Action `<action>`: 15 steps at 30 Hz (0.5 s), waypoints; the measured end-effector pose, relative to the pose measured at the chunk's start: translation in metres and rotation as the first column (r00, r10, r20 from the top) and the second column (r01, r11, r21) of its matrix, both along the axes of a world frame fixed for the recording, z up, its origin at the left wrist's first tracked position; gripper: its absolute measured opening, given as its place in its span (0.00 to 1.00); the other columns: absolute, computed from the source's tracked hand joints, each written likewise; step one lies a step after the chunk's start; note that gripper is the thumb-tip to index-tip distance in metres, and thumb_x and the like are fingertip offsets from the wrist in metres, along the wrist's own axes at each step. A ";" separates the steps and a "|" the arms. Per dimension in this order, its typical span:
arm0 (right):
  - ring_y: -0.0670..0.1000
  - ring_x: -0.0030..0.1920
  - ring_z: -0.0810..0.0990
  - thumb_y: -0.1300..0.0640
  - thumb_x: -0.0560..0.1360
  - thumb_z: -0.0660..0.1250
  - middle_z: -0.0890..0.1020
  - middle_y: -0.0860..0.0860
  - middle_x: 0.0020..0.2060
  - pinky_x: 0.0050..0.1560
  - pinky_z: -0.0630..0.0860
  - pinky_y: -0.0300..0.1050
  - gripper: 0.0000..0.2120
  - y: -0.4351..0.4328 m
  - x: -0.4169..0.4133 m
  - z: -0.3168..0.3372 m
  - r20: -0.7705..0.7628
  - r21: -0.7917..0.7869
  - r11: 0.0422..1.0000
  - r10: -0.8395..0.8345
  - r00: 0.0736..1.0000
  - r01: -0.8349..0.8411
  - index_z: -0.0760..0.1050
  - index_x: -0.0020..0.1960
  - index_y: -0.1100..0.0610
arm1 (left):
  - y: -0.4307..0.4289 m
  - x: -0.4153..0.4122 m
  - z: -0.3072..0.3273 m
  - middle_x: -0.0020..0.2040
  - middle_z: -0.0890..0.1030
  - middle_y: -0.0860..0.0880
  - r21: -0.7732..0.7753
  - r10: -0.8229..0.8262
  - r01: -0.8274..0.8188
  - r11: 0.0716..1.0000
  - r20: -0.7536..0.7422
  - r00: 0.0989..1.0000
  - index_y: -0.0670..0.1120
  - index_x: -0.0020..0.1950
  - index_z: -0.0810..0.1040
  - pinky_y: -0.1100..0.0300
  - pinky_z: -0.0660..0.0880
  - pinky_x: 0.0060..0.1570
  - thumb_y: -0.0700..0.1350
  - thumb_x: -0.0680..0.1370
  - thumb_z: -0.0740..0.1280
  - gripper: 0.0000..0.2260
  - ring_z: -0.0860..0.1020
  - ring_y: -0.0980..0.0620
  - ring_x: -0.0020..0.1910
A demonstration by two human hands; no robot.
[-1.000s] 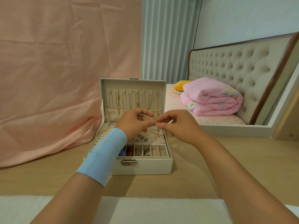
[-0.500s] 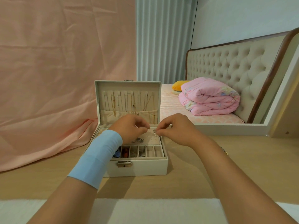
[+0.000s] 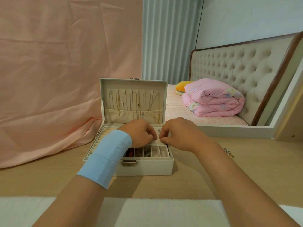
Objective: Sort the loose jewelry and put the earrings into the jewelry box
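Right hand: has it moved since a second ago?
Yes. The right hand dropped: earlier in front of the lid pocket, now low over the jewelry box tray.

A wide, light-blue wristband (image 3: pixel 106 156) wraps the left forearm (image 3: pixel 68 199). It is a smooth, matte sleeve of fabric that starts just behind the left grip (image 3: pixel 139 133) and runs some way toward the elbow. A faint slanting line crosses the wristband about halfway along, where one layer seems to overlap another. Its elbow-side edge is clean and straight. On either side of the wristband the arm is bare. The right forearm (image 3: pixel 229 177) and the right grip (image 3: pixel 178 135) are bare too.
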State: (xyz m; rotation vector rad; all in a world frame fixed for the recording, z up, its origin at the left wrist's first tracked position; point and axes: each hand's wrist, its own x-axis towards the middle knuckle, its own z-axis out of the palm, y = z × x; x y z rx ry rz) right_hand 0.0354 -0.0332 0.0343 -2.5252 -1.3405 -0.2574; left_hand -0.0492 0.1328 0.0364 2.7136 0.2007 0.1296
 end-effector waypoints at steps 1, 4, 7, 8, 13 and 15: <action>0.43 0.46 0.80 0.50 0.75 0.72 0.84 0.40 0.44 0.42 0.74 0.40 0.04 -0.001 0.000 0.001 -0.021 -0.008 1.000 0.009 1.000 -0.010 0.85 0.46 0.42 | 0.000 0.000 0.000 0.52 0.79 0.56 -0.005 0.000 -0.001 1.000 -0.003 1.000 0.60 0.49 0.84 0.61 0.72 0.49 0.47 0.78 0.64 0.10 0.77 0.56 0.50; 0.41 0.45 0.79 0.53 0.76 0.70 0.84 0.39 0.46 0.42 0.73 0.38 0.08 -0.003 0.000 0.004 -0.115 -0.030 0.999 0.031 0.993 -0.034 0.86 0.48 0.42 | 0.001 0.000 0.000 0.48 0.77 0.57 -0.020 0.005 -0.006 1.000 -0.010 1.000 0.59 0.50 0.84 0.61 0.71 0.48 0.46 0.78 0.64 0.11 0.77 0.56 0.49; 0.41 0.47 0.78 0.58 0.77 0.67 0.83 0.38 0.48 0.45 0.72 0.38 0.14 -0.005 0.002 0.007 -0.128 -0.048 0.999 0.019 0.992 -0.026 0.86 0.49 0.41 | 0.002 0.001 -0.001 0.42 0.75 0.61 -0.030 0.011 -0.011 0.999 -0.005 1.000 0.59 0.51 0.84 0.62 0.70 0.47 0.47 0.78 0.65 0.10 0.75 0.60 0.44; 0.42 0.48 0.77 0.59 0.77 0.66 0.82 0.38 0.48 0.46 0.72 0.39 0.15 -0.005 0.002 0.007 -0.125 -0.055 0.998 0.014 0.992 -0.021 0.86 0.49 0.41 | 0.002 0.002 -0.001 0.41 0.74 0.63 -0.034 0.011 -0.011 0.999 -0.003 1.000 0.58 0.51 0.84 0.62 0.70 0.47 0.47 0.78 0.65 0.10 0.75 0.60 0.43; 0.41 0.48 0.76 0.60 0.78 0.65 0.81 0.40 0.51 0.48 0.71 0.39 0.15 -0.007 0.002 0.005 -0.142 -0.033 0.999 0.019 0.990 -0.024 0.86 0.49 0.42 | -0.002 0.001 -0.001 0.45 0.77 0.59 0.001 -0.006 0.006 1.000 0.014 1.000 0.58 0.51 0.84 0.62 0.71 0.47 0.48 0.77 0.65 0.09 0.76 0.60 0.44; 0.39 0.44 0.74 0.59 0.78 0.65 0.82 0.40 0.55 0.48 0.72 0.41 0.15 -0.015 0.005 0.007 -0.147 0.044 0.999 -0.001 0.989 0.007 0.84 0.48 0.40 | -0.005 0.000 -0.001 0.49 0.77 0.58 0.027 -0.013 0.012 1.000 0.045 0.999 0.59 0.51 0.83 0.62 0.72 0.48 0.48 0.77 0.64 0.09 0.76 0.58 0.47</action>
